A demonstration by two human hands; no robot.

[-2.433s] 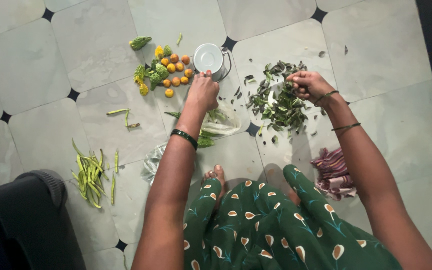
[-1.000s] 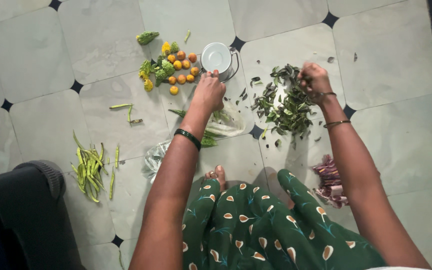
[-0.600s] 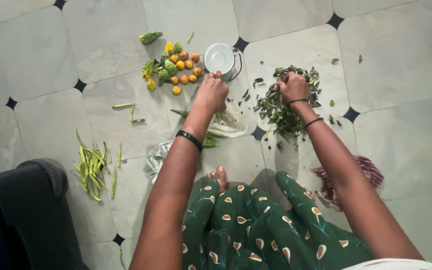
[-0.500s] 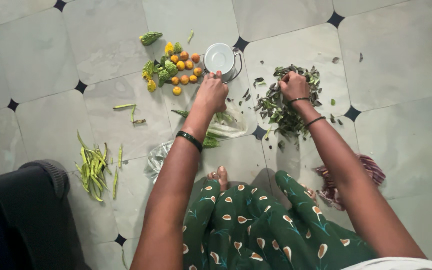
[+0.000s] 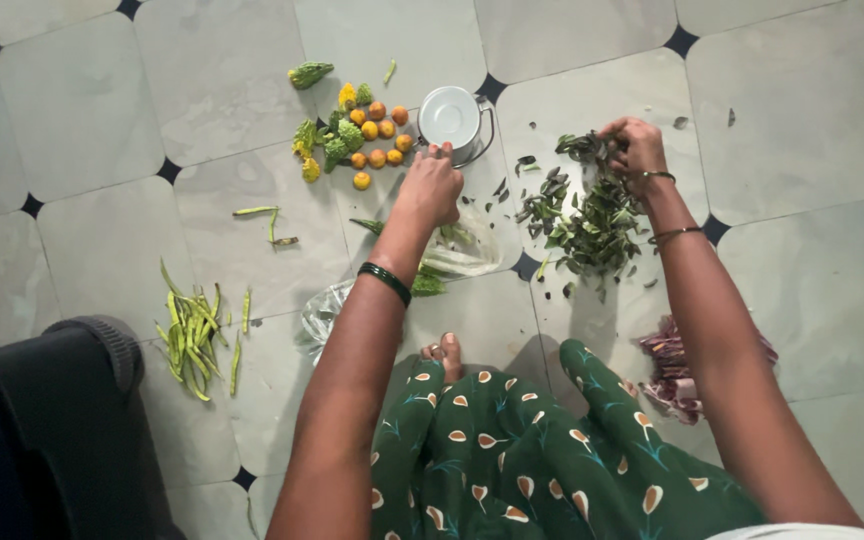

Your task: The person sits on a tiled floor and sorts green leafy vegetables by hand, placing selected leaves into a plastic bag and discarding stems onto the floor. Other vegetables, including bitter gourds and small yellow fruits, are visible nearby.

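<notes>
Head view, looking down at a pale tiled floor. The left hand rests with fingers curled together against a small steel pot with a white lid. The right hand pinches leaves at the far edge of a loose heap of dark green leaves. Small orange round fruits lie just left of the pot; long green beans lie well apart, lower left.

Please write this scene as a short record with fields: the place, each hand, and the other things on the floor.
place: tiled floor
left hand: at the rim of the steel cup
right hand: fingers in the pile of dark green leaves
beside cup: small orange fruits, bitter gourd pieces
left side: green beans
under left arm: clear plastic bag
near right arm: striped cloth
</notes>
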